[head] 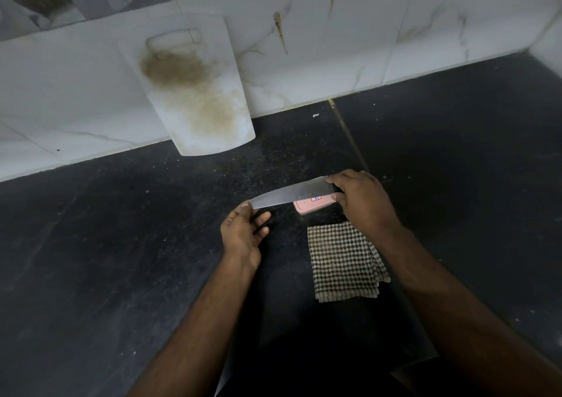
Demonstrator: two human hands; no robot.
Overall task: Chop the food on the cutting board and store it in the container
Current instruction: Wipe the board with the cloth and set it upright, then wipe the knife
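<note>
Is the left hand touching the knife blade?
Touching. In the head view the left hand pinches the tip of the knife blade between thumb and finger; the right hand holds the handle end.

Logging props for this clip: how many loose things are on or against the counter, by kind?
Cutting board, leaning on the wall: 1
Knife, held by both hands: 1
Pink block under the blade: 1
Checked cloth: 1
Total: 4
No food or container shows.

Left hand (243, 229) fingers pinching, right hand (362, 199) gripping, arms forward.
</note>
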